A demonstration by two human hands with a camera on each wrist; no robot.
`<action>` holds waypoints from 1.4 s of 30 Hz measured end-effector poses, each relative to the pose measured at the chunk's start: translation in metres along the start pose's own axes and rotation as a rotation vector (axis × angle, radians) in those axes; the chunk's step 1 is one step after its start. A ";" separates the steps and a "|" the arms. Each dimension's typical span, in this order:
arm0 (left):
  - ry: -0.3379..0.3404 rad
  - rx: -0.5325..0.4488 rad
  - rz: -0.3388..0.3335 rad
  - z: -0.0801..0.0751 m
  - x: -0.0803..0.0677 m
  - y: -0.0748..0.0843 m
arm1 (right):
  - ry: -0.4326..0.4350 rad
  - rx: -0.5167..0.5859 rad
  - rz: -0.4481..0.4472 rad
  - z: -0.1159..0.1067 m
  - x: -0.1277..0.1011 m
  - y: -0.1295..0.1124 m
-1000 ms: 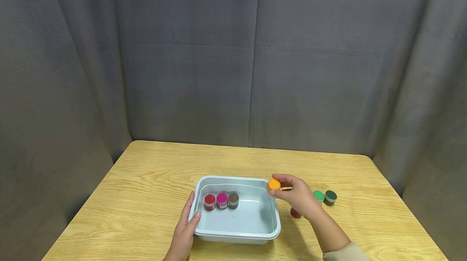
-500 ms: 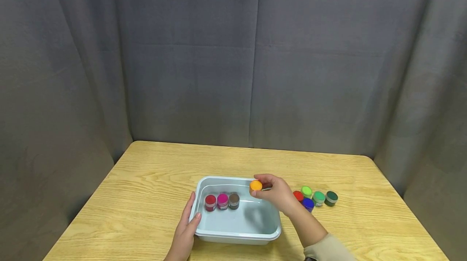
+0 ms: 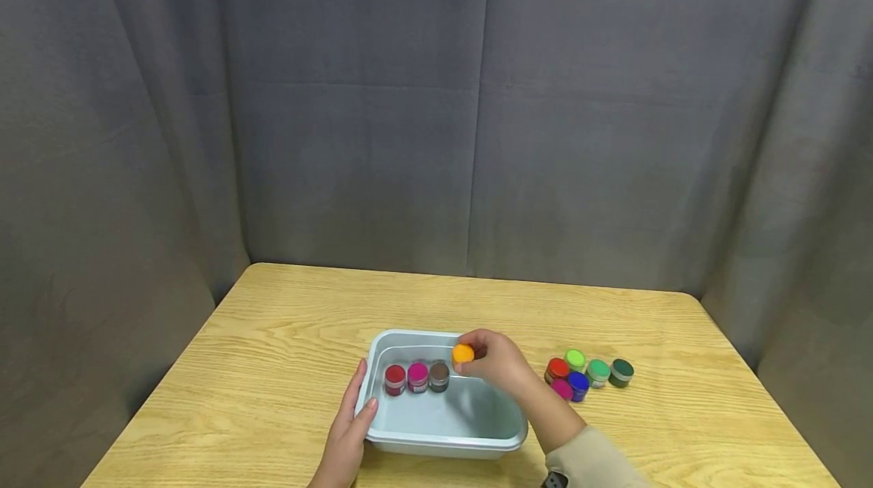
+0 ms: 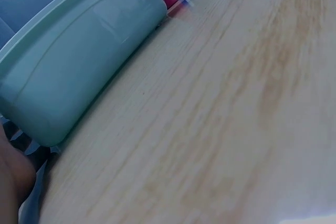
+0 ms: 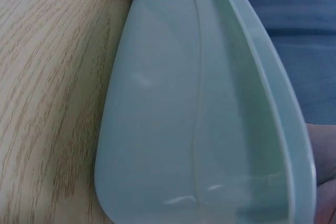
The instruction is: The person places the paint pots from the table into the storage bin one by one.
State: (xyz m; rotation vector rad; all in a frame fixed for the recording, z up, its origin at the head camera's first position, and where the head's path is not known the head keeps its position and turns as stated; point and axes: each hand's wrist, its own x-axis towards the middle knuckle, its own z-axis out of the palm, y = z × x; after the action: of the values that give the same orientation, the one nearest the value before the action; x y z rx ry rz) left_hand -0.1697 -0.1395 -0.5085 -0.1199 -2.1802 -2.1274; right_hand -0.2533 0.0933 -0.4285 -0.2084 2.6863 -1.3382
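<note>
– What do your hands have just now?

– Your left hand (image 3: 349, 431) rests with straight fingers against the near left corner of the pale bin (image 3: 446, 444). Your right hand (image 3: 496, 361) pinches the orange-lidded jar (image 3: 463, 354), fingers curled round it, upright over the bin's far side.

– And which way does the jar lie from the row?

– Just right of the brown jar (image 3: 439, 375), at the row's open end; your right hand is the nearer one. Count three jars in the bin: red (image 3: 395, 378), magenta (image 3: 417, 376), brown. One is in your fingers. Six stand clustered towards the table's (image 3: 273, 336) right edge (image 3: 588, 373).
</note>
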 end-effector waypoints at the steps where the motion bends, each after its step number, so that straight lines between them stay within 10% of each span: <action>1: 0.002 0.001 -0.001 0.000 0.000 0.000 | -0.001 -0.006 -0.002 0.001 0.001 0.000; 42: 0.002 -0.005 -0.012 0.000 0.000 0.000 | -0.031 -0.264 0.015 0.024 0.006 0.007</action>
State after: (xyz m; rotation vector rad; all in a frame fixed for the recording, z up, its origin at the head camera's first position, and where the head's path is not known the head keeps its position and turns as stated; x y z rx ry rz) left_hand -0.1694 -0.1391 -0.5086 -0.1052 -2.1797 -2.1382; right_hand -0.2557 0.0778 -0.4489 -0.2328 2.8252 -0.9636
